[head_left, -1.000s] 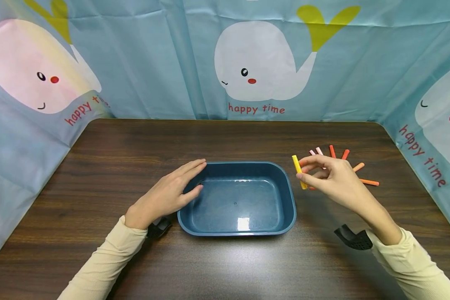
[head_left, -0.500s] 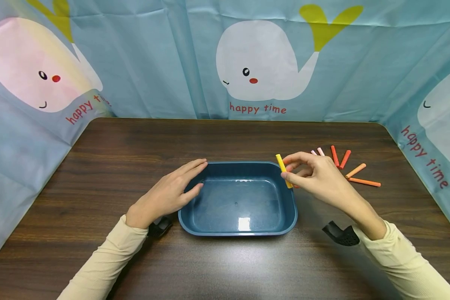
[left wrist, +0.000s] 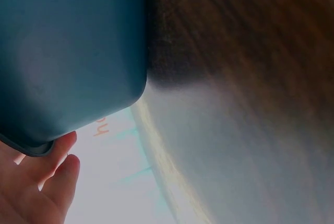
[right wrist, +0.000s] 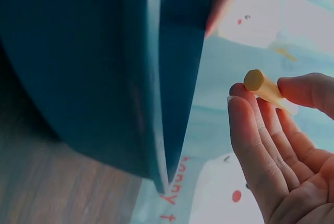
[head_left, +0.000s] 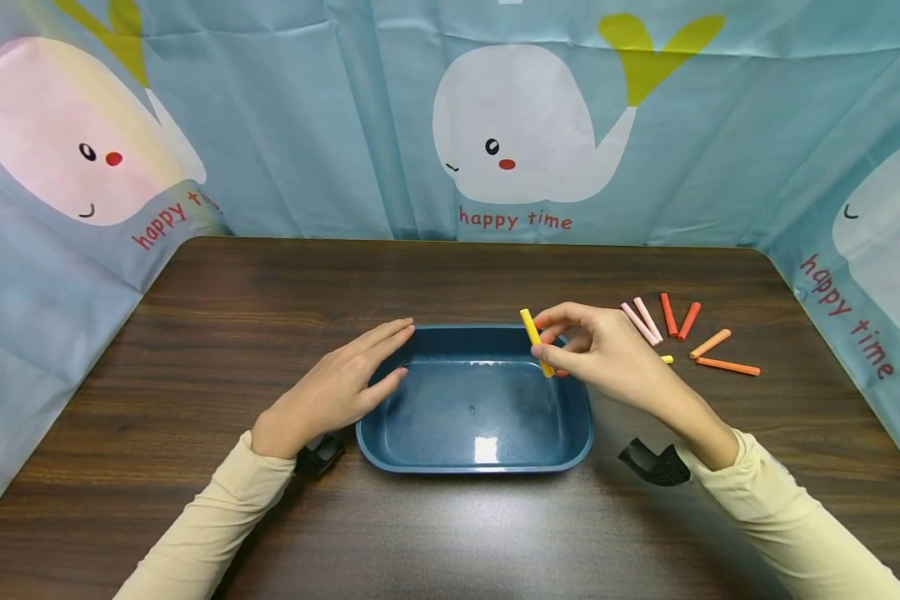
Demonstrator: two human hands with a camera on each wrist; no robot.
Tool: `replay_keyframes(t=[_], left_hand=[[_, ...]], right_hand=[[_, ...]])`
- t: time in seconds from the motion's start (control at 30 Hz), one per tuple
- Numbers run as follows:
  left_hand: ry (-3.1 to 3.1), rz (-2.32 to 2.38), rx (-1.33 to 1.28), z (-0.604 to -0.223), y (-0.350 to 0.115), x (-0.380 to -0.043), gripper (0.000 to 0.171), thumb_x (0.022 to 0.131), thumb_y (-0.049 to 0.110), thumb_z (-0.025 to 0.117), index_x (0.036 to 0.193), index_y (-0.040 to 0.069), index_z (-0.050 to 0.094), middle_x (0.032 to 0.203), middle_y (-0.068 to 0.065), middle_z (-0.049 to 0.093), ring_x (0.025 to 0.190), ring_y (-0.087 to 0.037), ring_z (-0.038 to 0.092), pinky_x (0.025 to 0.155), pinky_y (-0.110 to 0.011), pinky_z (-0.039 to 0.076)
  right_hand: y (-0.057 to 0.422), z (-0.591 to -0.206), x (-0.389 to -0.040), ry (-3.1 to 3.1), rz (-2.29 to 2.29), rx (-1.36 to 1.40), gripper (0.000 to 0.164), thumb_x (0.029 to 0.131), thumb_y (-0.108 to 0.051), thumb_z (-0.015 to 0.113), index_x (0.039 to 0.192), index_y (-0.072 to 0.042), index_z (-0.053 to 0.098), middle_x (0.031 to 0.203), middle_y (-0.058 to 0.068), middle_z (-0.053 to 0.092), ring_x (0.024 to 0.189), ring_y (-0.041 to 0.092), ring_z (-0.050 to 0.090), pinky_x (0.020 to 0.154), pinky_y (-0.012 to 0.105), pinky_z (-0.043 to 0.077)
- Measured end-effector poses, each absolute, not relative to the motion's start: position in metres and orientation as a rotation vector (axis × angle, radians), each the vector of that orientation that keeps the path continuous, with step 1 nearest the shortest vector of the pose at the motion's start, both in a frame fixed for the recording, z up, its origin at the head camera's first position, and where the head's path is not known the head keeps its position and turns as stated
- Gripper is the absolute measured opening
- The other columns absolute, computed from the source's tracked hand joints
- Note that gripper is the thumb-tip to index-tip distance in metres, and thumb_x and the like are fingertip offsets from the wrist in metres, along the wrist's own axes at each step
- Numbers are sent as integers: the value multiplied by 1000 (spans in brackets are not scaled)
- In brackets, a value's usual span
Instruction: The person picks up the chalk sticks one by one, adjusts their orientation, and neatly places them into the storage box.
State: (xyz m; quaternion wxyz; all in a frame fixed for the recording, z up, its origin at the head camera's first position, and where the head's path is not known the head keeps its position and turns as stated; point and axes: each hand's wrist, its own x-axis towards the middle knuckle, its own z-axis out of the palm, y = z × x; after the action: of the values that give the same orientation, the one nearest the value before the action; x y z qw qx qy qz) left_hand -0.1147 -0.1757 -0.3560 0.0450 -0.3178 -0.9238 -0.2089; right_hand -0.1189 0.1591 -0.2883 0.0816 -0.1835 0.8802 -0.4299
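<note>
"Yellow stick [head_left: 536, 337]: where?"
"Hovering over the blue tub [head_left: 442, 417], right half; right grip [head_left: 607, 350], nearly closed, is pinching it."
"Left grip [head_left: 330, 387]?"
"Extended, touching the tub's left edge; coloured sticks [head_left: 669, 315] are lying on the bench [head_left: 480, 533], far right."

We read red lowercase lettering [head_left: 515, 218], "happy time", on the light-blue whale-printed cloth backdrop [head_left: 307, 133], complete at centre and right, fold-distorted at left, partial in wrist views.
</note>
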Motion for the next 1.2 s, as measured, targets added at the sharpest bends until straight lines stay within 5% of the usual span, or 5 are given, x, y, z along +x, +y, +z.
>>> replay_keyframes(t=[1.2], left_hand=[[-2841, -640, -948, -353, -175, -115, 58, 98, 24, 61, 150, 4, 43, 156, -11, 42, 142, -26, 44, 111, -47, 42]], right_hand=[[105, -284, -133, 2519, -1261, -717, 27, 91, -14, 70, 117, -7, 65, 98, 5, 69, 71, 13, 69, 65, 30, 54]])
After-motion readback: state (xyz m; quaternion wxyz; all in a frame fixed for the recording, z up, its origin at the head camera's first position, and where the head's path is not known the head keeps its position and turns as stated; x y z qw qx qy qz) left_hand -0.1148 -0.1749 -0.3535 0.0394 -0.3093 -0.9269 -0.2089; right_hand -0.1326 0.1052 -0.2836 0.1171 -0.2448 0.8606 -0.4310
